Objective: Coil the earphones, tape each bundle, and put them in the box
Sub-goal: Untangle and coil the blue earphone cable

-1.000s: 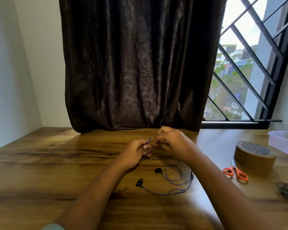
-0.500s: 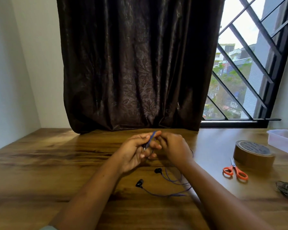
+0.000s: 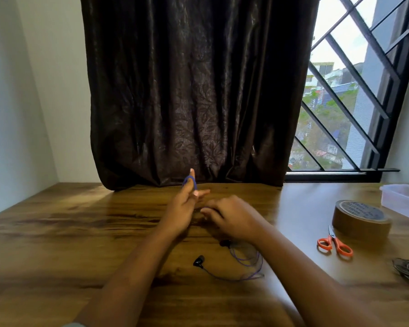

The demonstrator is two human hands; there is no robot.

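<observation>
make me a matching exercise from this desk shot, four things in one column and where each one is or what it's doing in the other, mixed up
Things:
1. purple earphone cable
2. scissors
3. tape roll
4. plastic box

Places or states:
A. at the far right edge of the table, cut off by the frame
B. partly looped round the left hand's fingers, the rest lying loose on the table
C. orange handles, lying flat in front of the tape
D. brown, lying flat between scissors and box

Pairs: 1-B, 2-C, 3-D, 4-A

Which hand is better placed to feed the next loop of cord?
Probably the right hand: it is low, nearest the loose purple cord on the table. The left hand already carries loops on raised fingers.
</observation>
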